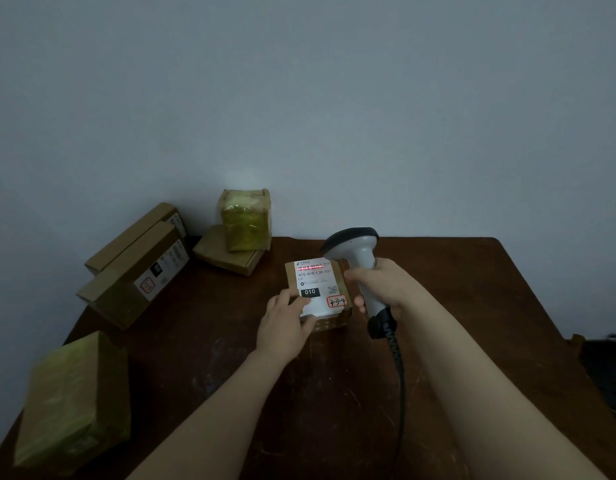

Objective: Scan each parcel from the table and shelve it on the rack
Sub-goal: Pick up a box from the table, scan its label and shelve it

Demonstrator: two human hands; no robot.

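Observation:
A small cardboard parcel (329, 289) with a white shipping label lies mid-table. A red scan line glows across the barcode at the label's top. My left hand (288, 322) rests on the parcel's near left corner, fingers spread over the label's edge. My right hand (379, 284) grips a grey handheld barcode scanner (355, 249), its dark head tilted down over the parcel's far right corner. The scanner's coiled black cable (398, 368) trails toward me.
Two long cardboard boxes (137, 268) lie at the dark wooden table's (472, 306) left edge. A yellow-taped parcel (246, 220) stands on a flat box (227, 258) at the back. Another taped parcel (78, 400) sits near left. A plain wall rises behind.

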